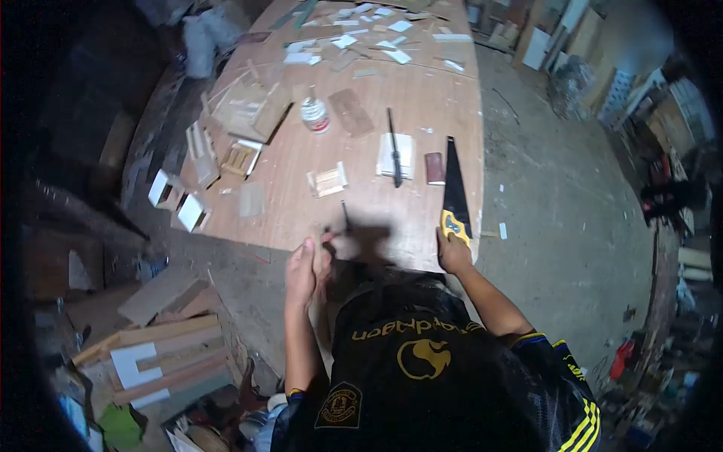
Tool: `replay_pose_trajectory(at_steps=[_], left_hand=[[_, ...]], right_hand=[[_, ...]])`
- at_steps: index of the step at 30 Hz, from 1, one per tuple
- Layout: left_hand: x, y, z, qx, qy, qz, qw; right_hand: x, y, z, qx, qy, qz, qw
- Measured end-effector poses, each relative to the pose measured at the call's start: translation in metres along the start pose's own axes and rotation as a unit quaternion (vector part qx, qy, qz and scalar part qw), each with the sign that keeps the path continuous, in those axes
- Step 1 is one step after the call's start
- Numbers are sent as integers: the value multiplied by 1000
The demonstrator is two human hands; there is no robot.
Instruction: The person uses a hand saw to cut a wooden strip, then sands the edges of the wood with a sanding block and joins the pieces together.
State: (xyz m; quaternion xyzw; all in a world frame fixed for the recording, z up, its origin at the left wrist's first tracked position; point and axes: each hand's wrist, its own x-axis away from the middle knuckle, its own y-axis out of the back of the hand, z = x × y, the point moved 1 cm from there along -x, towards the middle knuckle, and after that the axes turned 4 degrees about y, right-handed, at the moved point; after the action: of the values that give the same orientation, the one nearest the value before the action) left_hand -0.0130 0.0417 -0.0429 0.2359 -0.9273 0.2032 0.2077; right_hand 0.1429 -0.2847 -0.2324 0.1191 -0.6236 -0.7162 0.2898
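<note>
My right hand (454, 253) is closed around the yellow handle of a hand saw (455, 188), whose dark blade points away from me along the table's right edge. At the near edge of the table, my left hand (300, 275) is raised with the thumb upward and its fingers curled in. What it holds, if anything, cannot be made out. A thin dark stick (346, 215) shows just beyond it, partly in shadow. Farther in lies a small wooden frame piece (328, 181). Left of the saw are a dark red block (434, 169) and a dark narrow tool (395, 154) on pale square pieces (405, 167).
The wooden table (294, 218) carries a white bottle (315, 115), a brown flat board (351, 112), a wooden box (252, 105), small wooden assemblies (179, 200) and several scraps (376, 38) at the far end. Wood offcuts (169, 358) lie piled on the floor at lower left.
</note>
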Motion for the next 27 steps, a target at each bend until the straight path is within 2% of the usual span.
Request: replay_pose_trajectory(at_steps=[1,4,5,6,7,9,10,11,12,13,14,15,17,18,20,21,23,27], left_hand=[[-2,5,-2,-31,-21,-8,999],[2,6,-18,-15,2,-56,998],[5,6,-25,-18,13,-22,1000],[8,8,-27,-19,26,9,999],[11,11,-27,-12,22,-6,1000],[18,10,-25,73,7,75,994],[27,9,-27,75,8,78,994],[36,4,-30,77,-3,59,995],[46,-2,-30,65,-35,31,997],[57,-7,-29,54,-64,2,996],[65,-6,-23,73,-72,-4,995],[79,-21,-33,100,-80,-41,991],[91,-30,-34,55,-121,-109,985],[96,-33,-34,57,-126,-130,982],[106,-39,-34,91,-144,-93,981],[111,-44,-34,89,-147,-107,979],[117,-57,-32,185,-153,-148,959],[128,-68,-26,235,-174,-197,936]], right_hand=[[-2,3,3,-3,-8,26,1000],[-9,17,16,54,-36,137,988],[-10,24,21,95,-34,155,983],[-19,24,16,90,-45,221,970],[-29,53,26,50,-70,277,957],[-61,68,13,-4,-33,276,960],[-85,82,6,-17,9,253,967],[-102,86,-8,-97,-13,139,985],[-128,94,-13,-88,-63,129,986],[-158,68,-38,-100,-54,36,993],[-162,112,-9,-25,-119,70,990],[-180,104,-18,16,-149,64,987],[-202,92,-26,46,-183,84,979],[-208,85,-31,69,-171,90,979],[-212,77,-29,76,-155,96,980],[-210,78,-26,61,-151,98,982],[-214,67,-25,57,-126,94,986],[-211,52,-28,34,-86,67,993]])
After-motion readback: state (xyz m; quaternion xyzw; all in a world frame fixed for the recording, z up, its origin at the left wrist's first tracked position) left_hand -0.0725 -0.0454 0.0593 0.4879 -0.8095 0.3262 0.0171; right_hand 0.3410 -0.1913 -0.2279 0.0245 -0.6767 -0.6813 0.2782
